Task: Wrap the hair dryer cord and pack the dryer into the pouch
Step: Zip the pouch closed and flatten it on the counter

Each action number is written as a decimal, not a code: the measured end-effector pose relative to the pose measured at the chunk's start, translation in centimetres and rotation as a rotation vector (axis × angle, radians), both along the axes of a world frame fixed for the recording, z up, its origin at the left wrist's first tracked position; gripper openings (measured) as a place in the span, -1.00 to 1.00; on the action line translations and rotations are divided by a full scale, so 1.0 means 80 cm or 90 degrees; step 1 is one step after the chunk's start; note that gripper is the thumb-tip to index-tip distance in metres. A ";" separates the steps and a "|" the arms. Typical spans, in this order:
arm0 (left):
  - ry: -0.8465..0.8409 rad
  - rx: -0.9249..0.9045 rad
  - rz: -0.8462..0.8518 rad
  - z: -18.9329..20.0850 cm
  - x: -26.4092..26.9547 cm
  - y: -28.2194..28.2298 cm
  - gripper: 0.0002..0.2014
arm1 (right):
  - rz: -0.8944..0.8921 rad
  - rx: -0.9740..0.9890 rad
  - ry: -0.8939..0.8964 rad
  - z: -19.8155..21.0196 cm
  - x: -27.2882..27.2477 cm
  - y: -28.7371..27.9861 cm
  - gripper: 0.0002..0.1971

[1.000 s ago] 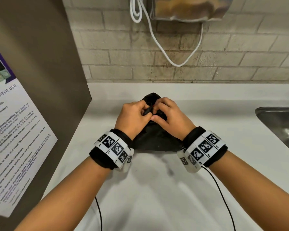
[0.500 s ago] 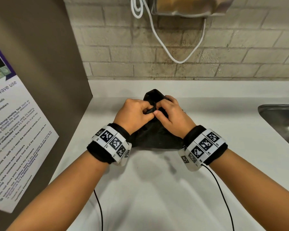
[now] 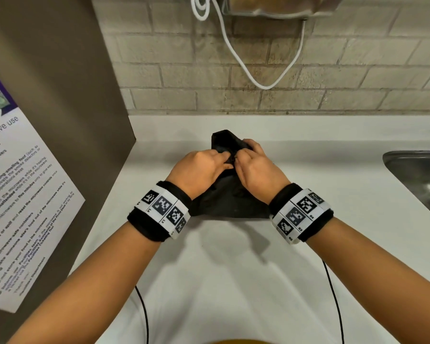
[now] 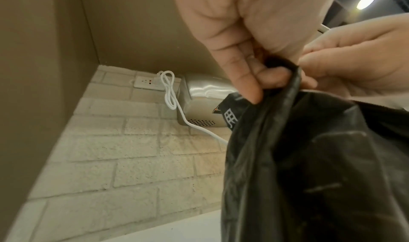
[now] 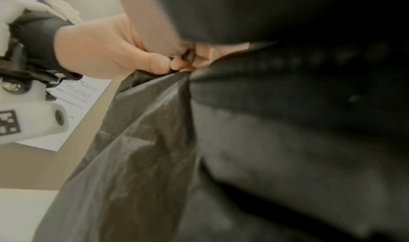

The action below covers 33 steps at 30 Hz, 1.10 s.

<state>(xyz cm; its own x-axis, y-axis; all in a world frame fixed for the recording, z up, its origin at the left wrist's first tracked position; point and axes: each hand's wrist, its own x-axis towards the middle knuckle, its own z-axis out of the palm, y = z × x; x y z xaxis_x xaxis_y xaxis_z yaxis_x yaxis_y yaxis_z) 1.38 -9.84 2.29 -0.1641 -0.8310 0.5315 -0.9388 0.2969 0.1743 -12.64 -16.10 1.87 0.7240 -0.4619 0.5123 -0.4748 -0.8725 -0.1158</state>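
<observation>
A black fabric pouch [image 3: 230, 202] lies bulging on the white counter [image 3: 221, 269] in the head view, its gathered neck [image 3: 224, 140] pointing toward the wall. My left hand [image 3: 204, 167] and right hand [image 3: 256, 165] meet over that neck, fingers curled, and pinch the bunched fabric between them. The left wrist view shows my left fingers [image 4: 243, 74] gripping the pouch's puckered edge [image 4: 285, 88], with the right hand [image 4: 354, 58] beside them. In the right wrist view the pouch [image 5: 155, 140] fills the frame. The dryer and its cord are hidden.
A brick wall [image 3: 258, 100] backs the counter, with a metal dispenser [image 3: 278, 6] and a looping white cable [image 3: 246, 65] above. A brown side panel with a printed notice [image 3: 18, 194] closes the left. A steel sink [image 3: 420, 180] lies at right.
Both hands stay pinched together at the pouch's neck, shifting only slightly. The pouch has not moved on the counter.
</observation>
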 end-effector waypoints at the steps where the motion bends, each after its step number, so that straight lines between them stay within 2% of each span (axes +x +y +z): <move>1: 0.002 -0.004 -0.010 -0.001 0.001 0.001 -0.59 | 0.008 0.008 0.009 0.001 -0.001 -0.001 -0.76; 3: 0.044 -0.013 -0.015 -0.003 0.003 0.003 -0.60 | 0.003 0.080 -0.019 0.003 -0.003 -0.003 -0.78; 6: 0.209 -0.073 -0.004 -0.006 0.018 0.007 -0.64 | -0.045 0.197 -0.141 0.009 -0.010 -0.014 -0.76; 9: 0.301 -0.161 0.074 -0.013 0.042 0.018 -0.75 | -0.106 0.214 -0.185 0.013 -0.026 -0.029 -0.74; 12: 0.337 -0.149 0.160 -0.024 0.057 0.021 -0.79 | -0.131 0.230 -0.187 0.013 -0.040 -0.035 -0.73; 14: 0.306 -0.109 0.185 -0.023 0.048 0.017 -0.67 | -0.125 0.241 -0.175 0.014 -0.041 -0.033 -0.73; 17: 0.161 0.013 0.174 -0.004 0.006 0.008 -0.43 | -0.114 0.240 -0.171 0.014 -0.037 -0.030 -0.72; 20: 0.065 0.137 0.163 0.009 -0.034 -0.006 -0.45 | -0.085 0.237 -0.166 0.013 -0.037 -0.028 -0.73; 22: 0.082 0.149 0.149 0.010 -0.044 -0.015 -0.57 | -0.063 0.238 -0.156 0.012 -0.039 -0.025 -0.74; 25: 0.180 0.087 0.116 0.008 -0.045 -0.024 -0.74 | -0.047 0.227 -0.141 0.015 -0.045 -0.022 -0.74; 28: 0.210 0.058 0.079 0.006 -0.042 -0.029 -0.72 | -0.048 0.192 -0.109 0.018 -0.052 -0.021 -0.73; 31: 0.246 0.054 0.063 0.000 -0.036 -0.031 -0.69 | -0.117 0.161 -0.073 0.012 -0.074 -0.036 -0.73; 33: 0.264 0.043 0.063 -0.004 -0.029 -0.030 -0.69 | -0.224 0.170 -0.041 0.000 -0.108 -0.060 -0.73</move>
